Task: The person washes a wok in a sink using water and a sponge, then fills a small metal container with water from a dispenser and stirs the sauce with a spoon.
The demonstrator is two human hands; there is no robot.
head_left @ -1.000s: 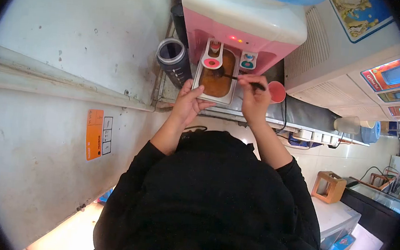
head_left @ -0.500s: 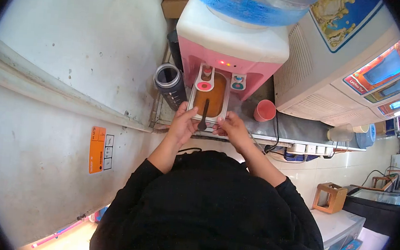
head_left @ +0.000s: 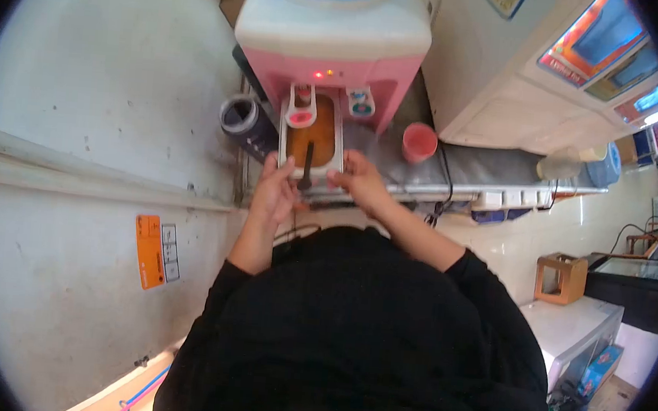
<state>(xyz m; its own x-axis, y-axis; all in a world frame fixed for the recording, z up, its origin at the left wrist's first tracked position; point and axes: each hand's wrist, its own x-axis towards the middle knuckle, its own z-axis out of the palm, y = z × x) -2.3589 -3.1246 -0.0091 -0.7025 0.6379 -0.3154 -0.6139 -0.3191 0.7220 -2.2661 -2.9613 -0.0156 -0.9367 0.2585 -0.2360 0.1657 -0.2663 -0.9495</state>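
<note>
A rectangular pale-rimmed container [head_left: 338, 148] of orange-brown liquid sits under the red-marked tap [head_left: 300, 116] of a pink and white water dispenser [head_left: 335, 32]. My left hand [head_left: 272, 192] grips its near left corner, thumb on the rim. At the near right corner, my right hand [head_left: 360, 183] pinches the edge between thumb and fingers. A dark spoon [head_left: 308, 161] lies in the liquid, its near end sticking out over the rim between my hands. The tap covers part of the container's far end. Whether water is flowing I cannot make out.
Left of the container stands a dark tumbler [head_left: 251, 128], close to the wall. A red cup [head_left: 420, 143] is on the metal counter [head_left: 486, 168] to the right, beside a black cable [head_left: 446, 176]. A large beige drinks machine [head_left: 501, 80] stands further right.
The view has shifted, so the dispenser, container and cup appear further left and higher. Both hands keep hold of the container, which stays under the same tap.
</note>
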